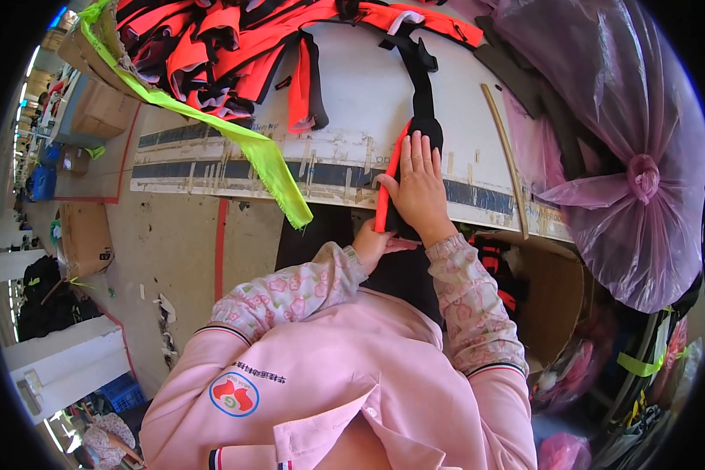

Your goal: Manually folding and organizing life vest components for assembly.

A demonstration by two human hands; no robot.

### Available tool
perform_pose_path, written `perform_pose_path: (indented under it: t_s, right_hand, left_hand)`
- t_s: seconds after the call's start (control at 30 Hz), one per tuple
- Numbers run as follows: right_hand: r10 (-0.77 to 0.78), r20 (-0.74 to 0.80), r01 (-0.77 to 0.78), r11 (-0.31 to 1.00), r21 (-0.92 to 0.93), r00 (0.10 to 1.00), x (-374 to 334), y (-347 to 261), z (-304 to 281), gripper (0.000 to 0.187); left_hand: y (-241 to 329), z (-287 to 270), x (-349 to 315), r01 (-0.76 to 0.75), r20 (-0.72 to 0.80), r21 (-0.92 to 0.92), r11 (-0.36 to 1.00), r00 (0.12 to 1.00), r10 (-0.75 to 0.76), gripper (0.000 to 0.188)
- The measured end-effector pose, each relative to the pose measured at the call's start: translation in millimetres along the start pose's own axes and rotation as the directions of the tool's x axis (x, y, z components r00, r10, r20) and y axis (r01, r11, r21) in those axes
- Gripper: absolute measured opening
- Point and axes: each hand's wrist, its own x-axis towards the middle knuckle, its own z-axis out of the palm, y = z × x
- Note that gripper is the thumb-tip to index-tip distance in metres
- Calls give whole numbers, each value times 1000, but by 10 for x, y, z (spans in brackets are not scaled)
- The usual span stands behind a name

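Note:
A long black fabric piece with a bright orange edge point(392, 168) lies across the front edge of the white table, running away from me. My right hand point(421, 184) rests flat on it, fingers stretched out together and thumb apart. Just below the table edge, my left hand point(372, 244) pinches the near end of this piece, thumb above and fingers underneath. Farther up, the black part narrows into a strap point(421, 86) with a tab near its far end. How the strap joins the piece is partly covered by my right hand.
Many orange and black fabric pieces point(204, 63) pile up at the back left. A yellow-green strip point(251, 141) hangs over the table edge. A wooden stick point(507, 157) lies to the right, beside a large knotted purple plastic bag point(642, 176). An open cardboard box point(552, 286) stands below.

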Motion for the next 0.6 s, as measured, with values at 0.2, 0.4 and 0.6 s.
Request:
perform_pose_path:
  t_s: [0.2, 0.4, 0.6]
  right_hand:
    - [-4, -10, 4, 1000, -20, 1000, 43, -22, 8, 78]
    - [15, -43, -15, 1000, -13, 999, 77, -23, -10, 73]
    - [226, -304, -192, 971, 140, 926, -94, 606, -701, 36]
  left_hand:
    - [29, -23, 33, 85, 20, 145, 986, 996, -89, 34]
    - [17, 16, 52, 44, 38, 44, 998, 998, -46, 31]
    - [-111, -153, 139, -47, 80, 106, 993, 996, 38, 32]
